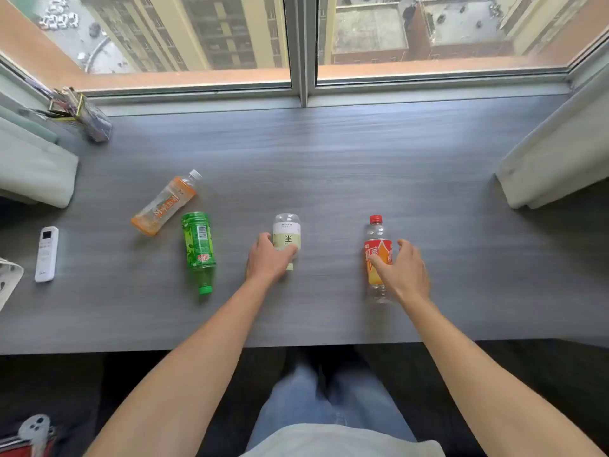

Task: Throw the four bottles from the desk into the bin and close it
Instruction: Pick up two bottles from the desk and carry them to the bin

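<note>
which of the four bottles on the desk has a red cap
The clear bottle with the red-and-orange label, farthest right, by the right hand. The green bottle has a green cap, the orange one a white cap.

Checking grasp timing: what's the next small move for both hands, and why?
Probably close both grips and lift. The left hand already wraps the pale-label bottle, the right hand is spread around the red-cap bottle, and both bottles lie on the desk.
</note>
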A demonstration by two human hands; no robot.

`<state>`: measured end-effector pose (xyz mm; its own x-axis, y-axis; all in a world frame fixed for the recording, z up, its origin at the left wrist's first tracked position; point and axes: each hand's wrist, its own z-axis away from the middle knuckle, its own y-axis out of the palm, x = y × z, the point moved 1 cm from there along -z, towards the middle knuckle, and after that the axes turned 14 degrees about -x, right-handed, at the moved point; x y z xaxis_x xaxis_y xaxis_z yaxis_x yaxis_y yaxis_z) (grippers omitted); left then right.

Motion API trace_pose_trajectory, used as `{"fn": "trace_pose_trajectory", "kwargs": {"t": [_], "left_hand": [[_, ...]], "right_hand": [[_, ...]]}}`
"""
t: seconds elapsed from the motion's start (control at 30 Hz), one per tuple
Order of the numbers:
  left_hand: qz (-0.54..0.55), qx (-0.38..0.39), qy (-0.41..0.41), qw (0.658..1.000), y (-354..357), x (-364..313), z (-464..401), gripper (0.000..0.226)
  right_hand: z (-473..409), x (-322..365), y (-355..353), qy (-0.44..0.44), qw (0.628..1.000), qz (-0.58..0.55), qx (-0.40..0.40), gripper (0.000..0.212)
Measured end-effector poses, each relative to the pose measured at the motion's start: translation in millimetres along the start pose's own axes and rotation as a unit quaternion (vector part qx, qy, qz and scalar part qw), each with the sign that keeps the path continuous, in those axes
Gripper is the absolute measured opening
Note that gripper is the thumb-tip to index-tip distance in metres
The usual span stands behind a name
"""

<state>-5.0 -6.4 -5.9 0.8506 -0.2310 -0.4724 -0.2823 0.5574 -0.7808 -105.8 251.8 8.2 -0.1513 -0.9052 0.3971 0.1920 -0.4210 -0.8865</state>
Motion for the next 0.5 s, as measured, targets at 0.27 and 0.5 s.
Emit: {"fn": "trace_pose_trajectory", "kwargs": {"t": [0.27,0.5], "left_hand": [[-0.013,-0.032,-0.027,0.999,37,-12,-26,0.089],[-0.019,-0.06,-0.034,0.997,51,-3,-27,0.083]], "right_hand": [[-15,1,52,0.046,0.999,0.018,0.005,0.11],[-17,-7,66,0.058,0.998,0.031,-0.017,0.086]]}}
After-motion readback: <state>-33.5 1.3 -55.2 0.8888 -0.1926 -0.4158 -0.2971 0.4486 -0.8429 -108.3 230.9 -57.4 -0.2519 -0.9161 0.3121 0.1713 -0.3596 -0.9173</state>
